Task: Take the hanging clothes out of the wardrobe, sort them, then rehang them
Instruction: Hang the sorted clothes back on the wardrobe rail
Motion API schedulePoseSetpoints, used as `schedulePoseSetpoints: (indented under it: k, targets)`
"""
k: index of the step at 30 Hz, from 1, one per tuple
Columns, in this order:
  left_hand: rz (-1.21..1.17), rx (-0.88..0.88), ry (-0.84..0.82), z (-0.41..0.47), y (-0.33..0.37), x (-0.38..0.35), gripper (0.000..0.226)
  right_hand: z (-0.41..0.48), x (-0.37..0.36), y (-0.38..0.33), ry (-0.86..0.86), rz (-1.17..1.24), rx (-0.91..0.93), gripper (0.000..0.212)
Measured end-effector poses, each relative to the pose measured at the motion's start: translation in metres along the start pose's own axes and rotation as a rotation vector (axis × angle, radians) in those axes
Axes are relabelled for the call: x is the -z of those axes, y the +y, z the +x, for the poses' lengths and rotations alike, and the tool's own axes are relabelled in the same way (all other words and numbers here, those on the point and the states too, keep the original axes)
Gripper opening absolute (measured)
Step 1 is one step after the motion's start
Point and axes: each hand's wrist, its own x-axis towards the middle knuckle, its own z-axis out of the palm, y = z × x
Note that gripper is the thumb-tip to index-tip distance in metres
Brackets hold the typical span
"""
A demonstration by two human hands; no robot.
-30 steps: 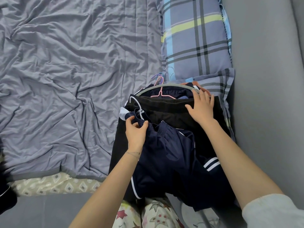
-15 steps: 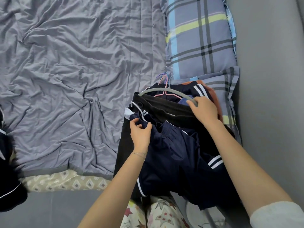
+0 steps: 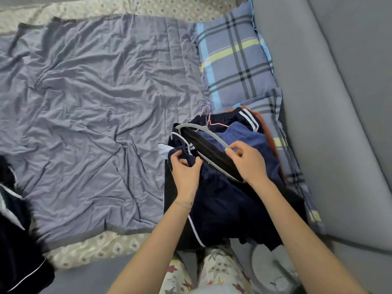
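Gripping a grey hanger (image 3: 203, 134), right hand (image 3: 248, 162) closed; left hand (image 3: 184, 170) pinches navy shorts (image 3: 222, 204), apparently unlabelled.

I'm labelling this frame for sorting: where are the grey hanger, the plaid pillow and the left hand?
grey hanger (image 3: 214, 137): head view, curved arm.
plaid pillow (image 3: 233, 64): head view, middle.
left hand (image 3: 185, 171): head view, back of hand.

Both bare forearms reach forward from the bottom edge, converging slightly. The left hand (image 3: 185, 169) is curled, thumb and fingertips pinched together, a thin bracelet on its wrist. The right hand (image 3: 248, 159) lies palm down, fingers bent in a grip
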Motion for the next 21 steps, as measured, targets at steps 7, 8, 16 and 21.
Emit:
schedulePoseSetpoints:
  k: [7,8,16,21]
  targets:
    - [0.038,-0.185,-0.198,-0.034,0.039,0.062,0.039,-0.105,0.001,-0.054,0.239,0.146,-0.103,0.021]
    - [0.050,-0.221,-0.243,-0.042,0.044,0.073,0.039,-0.123,-0.002,-0.063,0.281,0.196,-0.131,0.021]
    - [0.147,-0.560,-0.667,-0.124,0.072,0.144,0.033,-0.272,-0.027,-0.117,0.622,0.578,-0.344,0.028]
    - [0.253,-0.840,-0.986,-0.189,0.073,0.157,0.031,-0.363,-0.039,-0.128,0.923,0.661,-0.437,0.024]
